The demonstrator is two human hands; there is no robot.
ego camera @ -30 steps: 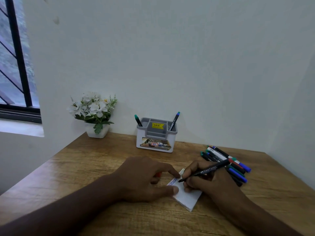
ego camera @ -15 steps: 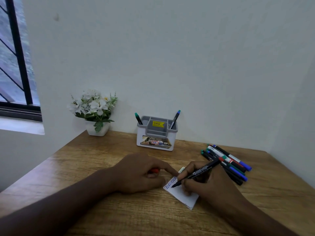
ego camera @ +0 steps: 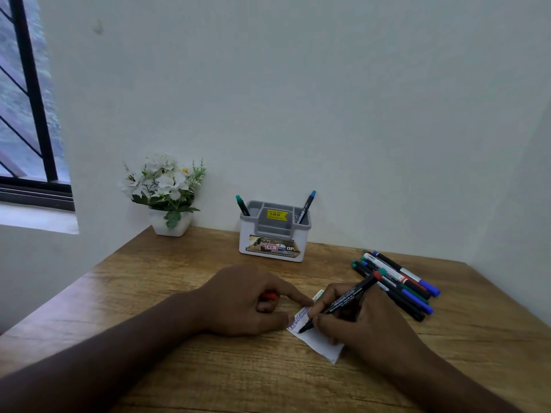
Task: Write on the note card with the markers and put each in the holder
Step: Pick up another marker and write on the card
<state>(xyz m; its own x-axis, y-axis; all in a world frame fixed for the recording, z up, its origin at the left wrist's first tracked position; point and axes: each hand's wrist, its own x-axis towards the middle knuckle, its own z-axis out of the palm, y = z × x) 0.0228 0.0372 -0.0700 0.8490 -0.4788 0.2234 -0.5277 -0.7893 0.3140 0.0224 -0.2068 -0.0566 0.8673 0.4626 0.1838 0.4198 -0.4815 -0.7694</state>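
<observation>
At the worktop's (ego camera: 179, 368) near edge, one right hand (ego camera: 363, 326) grasps one marker (ego camera: 340, 305), tip on one note card (ego camera: 319, 344) pinned by the left hand (ego camera: 247, 299), two markers standing in the holder (ego camera: 272, 234).

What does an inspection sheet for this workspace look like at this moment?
Surface: wooden table, set in a wall corner.
Job's things: note card with blue scribbles; holder with two markers; marker pile at right.
Clutter: flower pot.
Grippers: left hand pins the card, with something red under its fingers; right hand grips a black marker, tip on the card.
Cables: nothing seen.
Surroundings: barred window, pale walls.
</observation>
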